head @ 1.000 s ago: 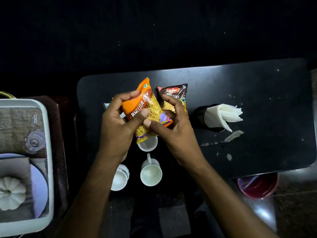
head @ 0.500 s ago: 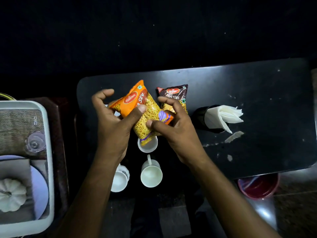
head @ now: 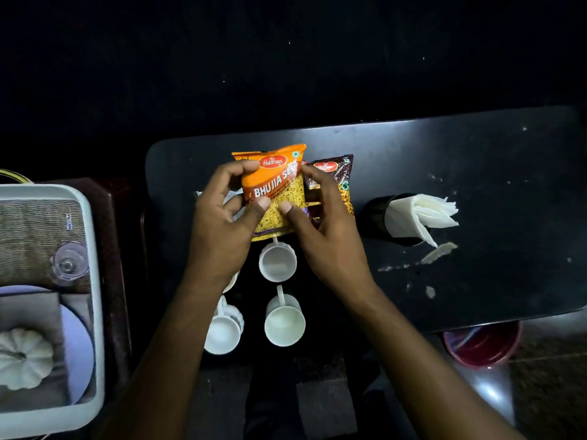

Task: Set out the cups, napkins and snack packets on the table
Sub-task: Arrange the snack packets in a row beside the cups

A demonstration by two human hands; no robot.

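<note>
Your left hand [head: 219,223] and right hand [head: 327,230] both pinch the orange Bhujia Sev packet [head: 274,188] above the black table [head: 476,173]; lay it flat beside the brown packet [head: 336,179], clear of the white cups [head: 278,261]

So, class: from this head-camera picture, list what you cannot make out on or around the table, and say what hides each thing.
- Brown packet: label partly hidden by the right hand and the orange packet.
- Third cup: mostly hidden under the left hand.
- Red bowl: partly hidden by the table edge.
- Beyond the table: too dark.
</note>
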